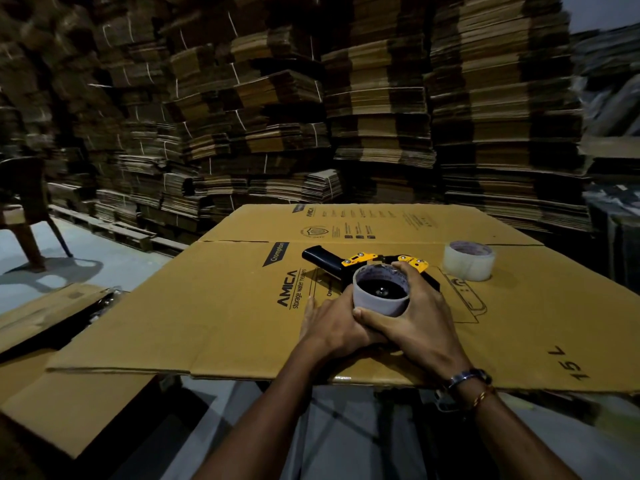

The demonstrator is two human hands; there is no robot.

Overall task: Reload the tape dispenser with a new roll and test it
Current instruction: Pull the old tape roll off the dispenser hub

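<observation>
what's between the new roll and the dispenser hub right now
The empty core occupies the hub of the dispenser, with both hands around it: the right hand grips it and the left hand holds its near side. The new roll sits apart on the cardboard to the right; nothing else lies between.

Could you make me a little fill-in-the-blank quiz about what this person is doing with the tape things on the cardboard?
1. Both hands grip the bare ____ on the tape dispenser.
2. The new tape roll stands to the dispenser's ____.
3. Everything rests on flattened ____.
4. The right hand wears a ____ on its wrist.

Missing words: core; right; cardboard; watch
</observation>
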